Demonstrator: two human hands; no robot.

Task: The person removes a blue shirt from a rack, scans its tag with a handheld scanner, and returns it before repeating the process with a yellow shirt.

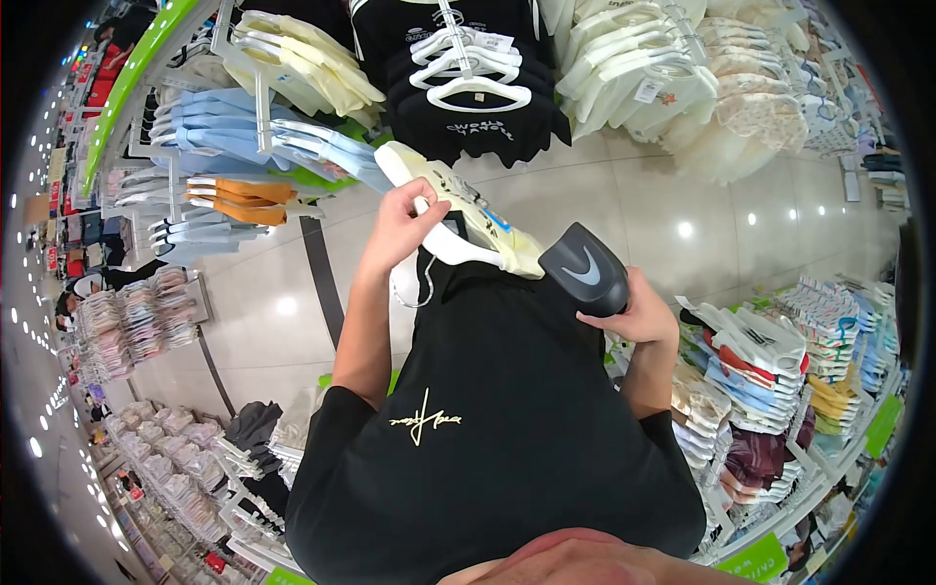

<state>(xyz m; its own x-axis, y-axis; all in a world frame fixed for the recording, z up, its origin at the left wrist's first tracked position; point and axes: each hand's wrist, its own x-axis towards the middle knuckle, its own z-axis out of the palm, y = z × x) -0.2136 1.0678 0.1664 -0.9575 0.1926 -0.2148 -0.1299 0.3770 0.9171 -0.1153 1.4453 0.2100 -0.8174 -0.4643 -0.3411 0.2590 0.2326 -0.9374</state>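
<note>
The left hand (407,222) is closed on a white plastic hanger (466,252) bearing a pale yellow printed garment (473,202), mid-scene. The right hand (639,308) grips a dark grey handheld device (585,271) just right of it; black printed shirts (476,115) hang on the far side.

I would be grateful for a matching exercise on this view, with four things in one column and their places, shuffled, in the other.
1. Pale yellow garment
2. Dark handheld device
3. Orange garments
4. Black garments

A. On a rack at the left of the view, near light blue garments
B. On a white hanger in the left hand
C. Hanging at the top middle
D. In the right hand

Pairs: 1-B, 2-D, 3-A, 4-C
</note>
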